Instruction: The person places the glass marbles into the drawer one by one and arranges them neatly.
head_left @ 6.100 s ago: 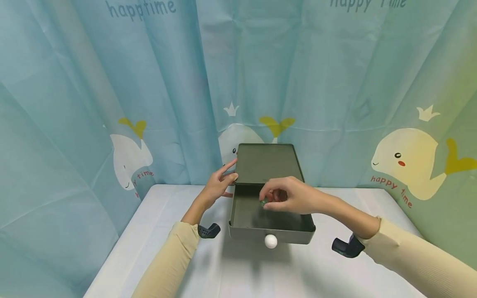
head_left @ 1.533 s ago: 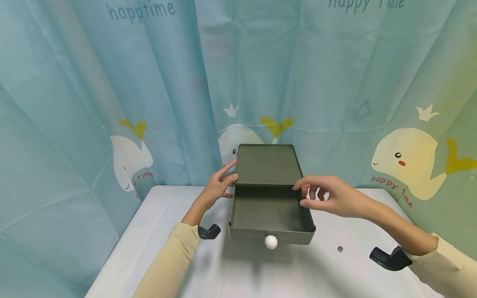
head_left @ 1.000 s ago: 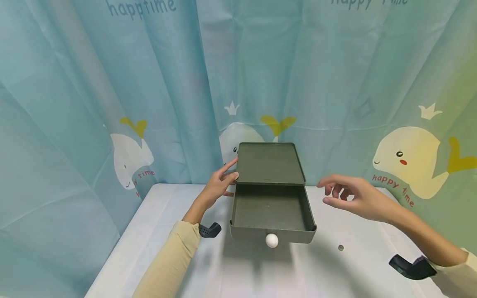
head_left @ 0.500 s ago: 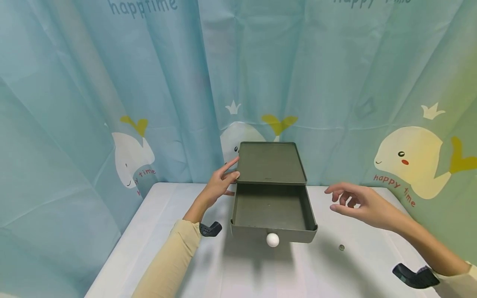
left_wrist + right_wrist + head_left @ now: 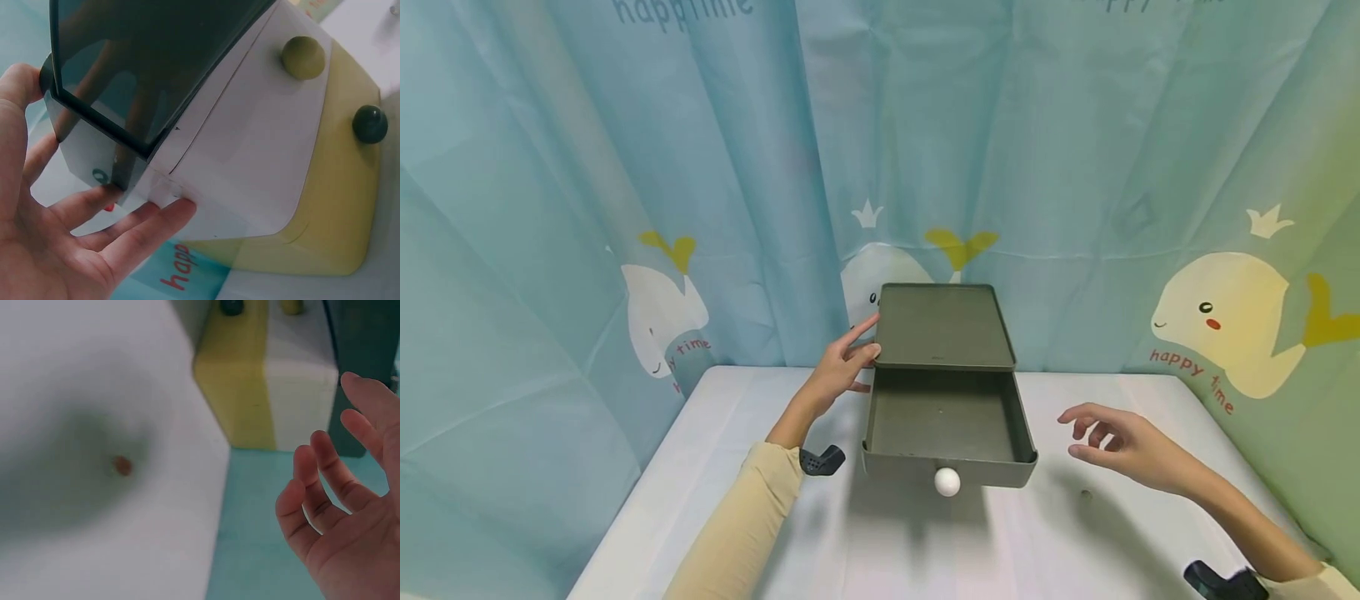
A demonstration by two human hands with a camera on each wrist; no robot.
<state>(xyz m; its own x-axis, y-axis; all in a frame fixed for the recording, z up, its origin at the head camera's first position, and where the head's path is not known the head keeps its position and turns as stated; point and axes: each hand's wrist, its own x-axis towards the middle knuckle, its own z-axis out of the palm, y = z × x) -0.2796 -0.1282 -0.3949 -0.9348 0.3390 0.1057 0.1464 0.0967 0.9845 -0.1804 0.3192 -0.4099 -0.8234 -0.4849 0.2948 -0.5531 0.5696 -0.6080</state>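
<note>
A small drawer cabinet [image 5: 250, 144], green on top, white in the middle and yellow below, stands on the table. Its green top drawer [image 5: 951, 475], with a white knob [image 5: 947, 482], is pulled out. My left hand [image 5: 835, 372] rests on the cabinet's left side, fingers spread and fairly straight against the wall. My right hand [image 5: 1138, 450] hovers right of the drawer, fingers loosely bent, holding nothing. Below it on the table lies a small round thing [image 5: 1086, 494], reddish-brown with a green edge in the right wrist view.
The white table [image 5: 760, 533] spreads around the cabinet. A blue-green curtain [image 5: 1075, 167] with whale prints hangs behind and at the sides. The white drawer has a yellow knob [image 5: 304, 57]; the bottom one has a dark green knob [image 5: 370, 124].
At first my right hand pinched a small green thing over the drawer; now it is without it, having moved right and then lower, toward the small round thing. My left hand stays put.
</note>
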